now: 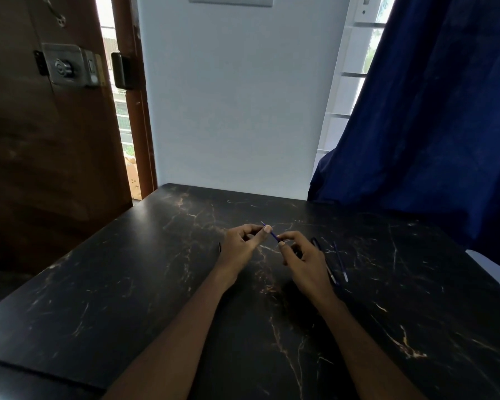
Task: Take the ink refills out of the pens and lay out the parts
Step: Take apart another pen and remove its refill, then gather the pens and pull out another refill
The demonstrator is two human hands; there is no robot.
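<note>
You pinch a thin blue refill [272, 234] between your left hand [241, 246] and right hand [303, 256] above the table [127, 284] (two thin parts [341, 262] already lie right), so maybe more remains.

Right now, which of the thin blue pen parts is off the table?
The blue refill pinched between the left hand and right hand. The other two slim parts lie flat on the black table, right of the right hand.

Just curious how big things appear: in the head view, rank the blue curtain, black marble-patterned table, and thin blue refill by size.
1. Black marble-patterned table
2. Blue curtain, partly cut off, so unsure against the table
3. Thin blue refill, held between both hands
</note>
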